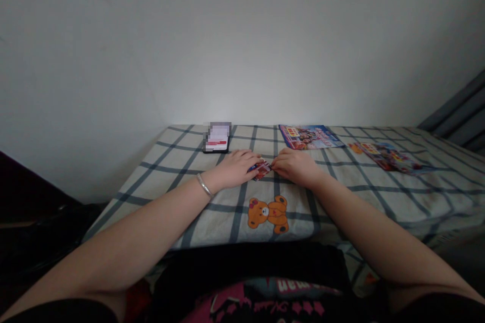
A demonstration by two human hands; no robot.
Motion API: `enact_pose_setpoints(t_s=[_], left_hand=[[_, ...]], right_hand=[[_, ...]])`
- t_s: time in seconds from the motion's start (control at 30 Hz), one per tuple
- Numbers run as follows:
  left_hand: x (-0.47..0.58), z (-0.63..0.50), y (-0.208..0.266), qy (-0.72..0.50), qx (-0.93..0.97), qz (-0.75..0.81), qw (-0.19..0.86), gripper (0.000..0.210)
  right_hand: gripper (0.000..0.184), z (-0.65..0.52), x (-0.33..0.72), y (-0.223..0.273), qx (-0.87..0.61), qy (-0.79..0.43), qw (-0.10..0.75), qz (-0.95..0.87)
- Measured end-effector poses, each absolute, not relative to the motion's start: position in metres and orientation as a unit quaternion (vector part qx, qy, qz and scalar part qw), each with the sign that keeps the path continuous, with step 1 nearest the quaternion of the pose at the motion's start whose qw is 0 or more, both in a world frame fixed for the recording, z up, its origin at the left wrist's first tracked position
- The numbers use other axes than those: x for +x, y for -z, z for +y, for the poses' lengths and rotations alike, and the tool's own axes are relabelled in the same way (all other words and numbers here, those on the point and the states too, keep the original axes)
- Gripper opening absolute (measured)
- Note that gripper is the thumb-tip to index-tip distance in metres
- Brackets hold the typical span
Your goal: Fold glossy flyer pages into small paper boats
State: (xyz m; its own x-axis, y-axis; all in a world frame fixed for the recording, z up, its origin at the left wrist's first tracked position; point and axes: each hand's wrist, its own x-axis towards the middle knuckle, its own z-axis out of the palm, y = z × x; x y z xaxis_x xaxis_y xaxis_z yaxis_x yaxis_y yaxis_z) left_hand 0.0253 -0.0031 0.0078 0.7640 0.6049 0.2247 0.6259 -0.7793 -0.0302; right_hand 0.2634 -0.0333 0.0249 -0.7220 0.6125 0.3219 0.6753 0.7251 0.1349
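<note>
A small folded piece of printed paper [262, 169], mostly red and blue, lies on the checked cloth between my hands. My left hand [238, 167], with a silver bangle at the wrist, holds its left side, fingers over the far part and thumb on the near part. The fingers of my right hand [296, 166] are pinched together at the paper's right corner. How far the paper reaches under the left fingers is hidden.
A phone [217, 139] with a lit screen lies beyond my left hand. One printed flyer [310, 136] is near the wall, and another flyer [392, 157] is farther right. The checked cloth [223, 212] has a printed teddy bear near its front edge. A grey-white wall [265, 45] rises behind.
</note>
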Motion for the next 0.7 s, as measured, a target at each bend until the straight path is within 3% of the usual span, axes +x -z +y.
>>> enact_pose_setpoints(t_s=[0.5, 0.7], left_hand=[[0.025, -0.001, -0.007, 0.150, -0.935, -0.321, 0.028, 0.036], [0.024, -0.004, -0.008, 0.160, -0.933, -0.315, 0.073, 0.032]], right_hand=[[0.027, -0.034, 0.259, -0.016, -0.316, 0.084, 0.168, -0.930], [0.022, -0.037, 0.257, -0.016, -0.335, 0.078, 0.168, -0.924]])
